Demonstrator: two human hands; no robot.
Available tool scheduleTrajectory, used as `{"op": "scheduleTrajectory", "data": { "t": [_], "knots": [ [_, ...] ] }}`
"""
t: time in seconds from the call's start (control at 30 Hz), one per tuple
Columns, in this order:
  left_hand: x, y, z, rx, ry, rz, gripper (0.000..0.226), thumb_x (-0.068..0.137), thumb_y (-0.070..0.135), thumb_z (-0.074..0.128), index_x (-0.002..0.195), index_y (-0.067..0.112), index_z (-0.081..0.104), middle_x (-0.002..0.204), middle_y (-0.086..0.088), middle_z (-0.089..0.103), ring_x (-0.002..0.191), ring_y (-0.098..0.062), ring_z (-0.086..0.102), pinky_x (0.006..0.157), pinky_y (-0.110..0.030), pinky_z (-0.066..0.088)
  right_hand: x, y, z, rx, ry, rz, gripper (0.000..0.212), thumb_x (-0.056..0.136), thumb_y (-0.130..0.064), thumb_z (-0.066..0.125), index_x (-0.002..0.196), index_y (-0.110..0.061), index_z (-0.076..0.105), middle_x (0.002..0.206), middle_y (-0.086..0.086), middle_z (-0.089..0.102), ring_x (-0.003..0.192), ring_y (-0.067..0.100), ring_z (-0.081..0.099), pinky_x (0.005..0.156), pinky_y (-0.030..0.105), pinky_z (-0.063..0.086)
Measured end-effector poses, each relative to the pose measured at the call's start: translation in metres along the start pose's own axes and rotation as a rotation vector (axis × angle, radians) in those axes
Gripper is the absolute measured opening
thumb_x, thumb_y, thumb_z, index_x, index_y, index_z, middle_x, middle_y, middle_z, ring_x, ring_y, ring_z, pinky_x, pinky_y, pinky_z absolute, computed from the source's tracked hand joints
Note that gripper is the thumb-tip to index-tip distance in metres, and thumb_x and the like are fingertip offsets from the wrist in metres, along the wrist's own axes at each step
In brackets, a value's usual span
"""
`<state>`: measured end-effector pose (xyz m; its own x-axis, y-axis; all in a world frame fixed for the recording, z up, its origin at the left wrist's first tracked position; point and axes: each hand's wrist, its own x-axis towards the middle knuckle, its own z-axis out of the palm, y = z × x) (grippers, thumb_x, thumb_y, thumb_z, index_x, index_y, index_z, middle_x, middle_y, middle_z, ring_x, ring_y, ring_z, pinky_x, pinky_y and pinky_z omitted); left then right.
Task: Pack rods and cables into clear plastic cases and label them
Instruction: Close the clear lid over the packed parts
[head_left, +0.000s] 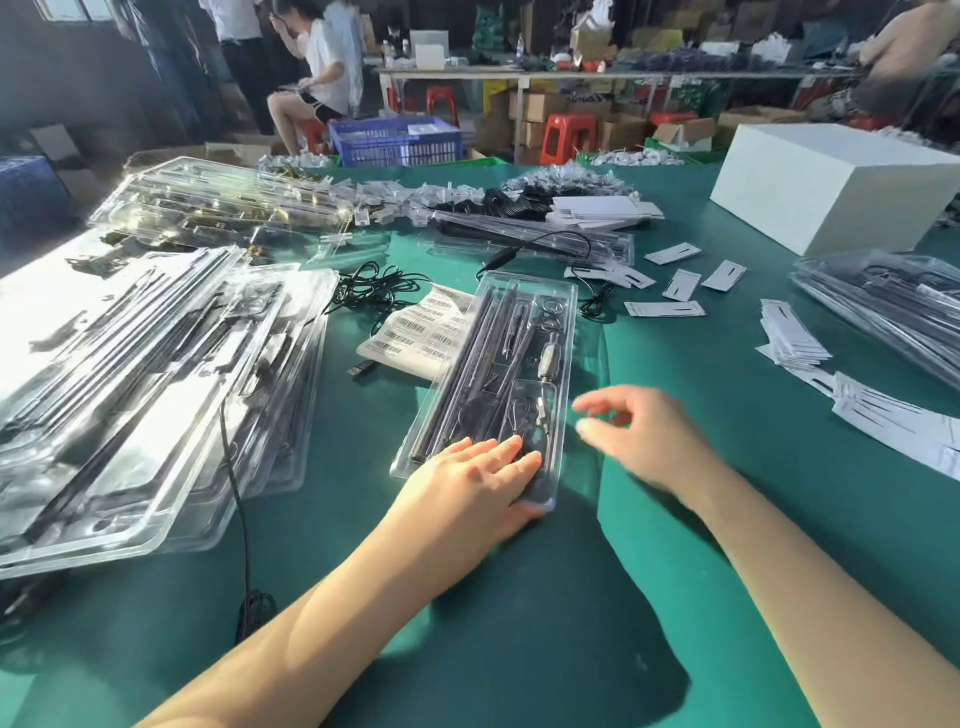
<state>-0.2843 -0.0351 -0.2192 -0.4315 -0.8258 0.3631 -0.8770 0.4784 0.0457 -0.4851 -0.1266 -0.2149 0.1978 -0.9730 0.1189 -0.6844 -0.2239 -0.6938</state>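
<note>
Case (498, 364) of clear moulded plastic lies at centre of my view on the green cloth table (675, 545), long axis running 12 to 6 o'clock w/ a slight tilt. Inside: thin dark rods (480, 353) side by side along the left channel, a metal cylinder fitting (549, 357) and wire loops in the right pockets.

My left hand (467, 478) rests flat on the case's near end, fingers straight and spread on the glossy lid, gripping nothing. My right hand (634, 431) hovers just beside the case at 3 o'clock, blurred, fingers loosely curled, thumb and forefinger apart; nothing held that I can make out.

At 11 o'clock of the case, touching its edge, a barcode label sheet (410, 332), white w/ black bars. Past that, a tangle of black cable (374, 291) and a USB plug (361, 370). At 9 o'clock, a shiny stack of filled cases (130, 389), glare washing out detail. At 2 o'clock, small white paper cards (680, 285) scattered; at 3 o'clock more stacked. A matte white box (831, 192) sits at 1 o'clock, far edge.
</note>
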Motion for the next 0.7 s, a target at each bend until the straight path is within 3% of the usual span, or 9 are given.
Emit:
{"op": "scheduleTrajectory", "data": {
  "t": [0.07,0.13,0.23,0.33,0.4,0.5,0.63,0.7],
  "knots": [
    [0.001,0.002,0.003,0.01,-0.011,-0.023,0.044,0.065,0.04,0.085,0.097,0.011,0.077,0.1,-0.008,0.074,0.082,-0.018,0.072,0.069,-0.032,0.059,0.015,0.007,-0.024,-0.03,0.209,0.066,0.033,0.084,-0.026,0.07,0.116,-0.022,0.067,0.111,0.003,0.066,0.092,0.02,0.06,0.079,0.024,0.043],
    [0.001,0.003,0.006,0.004,-0.025,-0.055,0.044,0.068,0.042,0.083,0.1,0.013,0.076,0.103,-0.007,0.073,0.087,-0.018,0.072,0.074,-0.033,0.059,0.031,0.025,-0.06,-0.195,0.262,0.226,0.051,0.085,-0.028,0.068,0.133,-0.017,0.055,0.127,0.019,0.056,0.11,0.034,0.056,0.094,0.035,0.044],
    [0.001,-0.002,0.011,-0.016,-0.004,-0.073,0.045,0.078,0.042,0.075,0.112,0.013,0.072,0.116,-0.008,0.069,0.101,-0.021,0.069,0.087,-0.038,0.054,0.044,0.07,-0.12,-0.71,0.047,0.638,0.058,0.086,-0.032,0.06,0.14,-0.018,0.042,0.137,0.021,0.044,0.122,0.038,0.047,0.101,0.042,0.042],
    [0.007,-0.006,0.011,-0.067,-0.035,-0.097,0.051,0.092,0.045,0.056,0.135,0.017,0.056,0.141,-0.005,0.052,0.126,-0.021,0.053,0.108,-0.034,0.036,0.033,0.119,-0.161,-1.009,-0.174,0.723,0.049,0.095,-0.036,0.045,0.136,-0.01,0.048,0.132,0.008,0.056,0.11,0.023,0.058,0.089,0.022,0.045],
    [0.01,-0.01,0.013,-0.076,-0.063,-0.098,0.055,0.097,0.049,0.044,0.144,0.021,0.043,0.151,0.0,0.039,0.136,-0.017,0.04,0.114,-0.028,0.025,0.018,0.152,-0.175,-0.909,-0.178,0.734,0.043,0.096,-0.032,0.044,0.131,-0.01,0.053,0.121,0.01,0.063,0.104,0.025,0.063,0.083,0.025,0.05],
    [0.011,-0.011,0.011,-0.113,-0.055,-0.1,0.056,0.093,0.052,0.049,0.141,0.022,0.048,0.148,0.0,0.044,0.131,-0.02,0.046,0.109,-0.027,0.03,-0.002,0.197,-0.177,-0.809,0.075,0.554,0.039,0.092,-0.031,0.052,0.125,-0.013,0.06,0.098,0.019,0.064,0.083,0.037,0.062,0.075,0.04,0.053],
    [0.011,-0.013,0.005,-0.127,-0.068,-0.132,0.061,0.087,0.064,0.049,0.137,0.029,0.052,0.144,0.01,0.047,0.124,-0.016,0.048,0.103,-0.023,0.032,-0.02,0.218,-0.184,-0.546,0.268,0.529,0.016,0.078,-0.025,0.075,0.089,-0.02,0.065,0.082,0.017,0.067,0.072,0.036,0.063,0.06,0.042,0.054],
    [0.014,-0.012,0.003,-0.114,-0.101,-0.127,0.061,0.086,0.063,0.052,0.136,0.027,0.053,0.142,0.009,0.05,0.12,-0.018,0.05,0.099,-0.022,0.031,-0.026,0.194,-0.184,-0.441,0.365,0.45,0.019,0.075,-0.026,0.077,0.076,-0.024,0.059,0.076,0.008,0.068,0.066,0.032,0.063,0.056,0.041,0.054]
  ]
}}
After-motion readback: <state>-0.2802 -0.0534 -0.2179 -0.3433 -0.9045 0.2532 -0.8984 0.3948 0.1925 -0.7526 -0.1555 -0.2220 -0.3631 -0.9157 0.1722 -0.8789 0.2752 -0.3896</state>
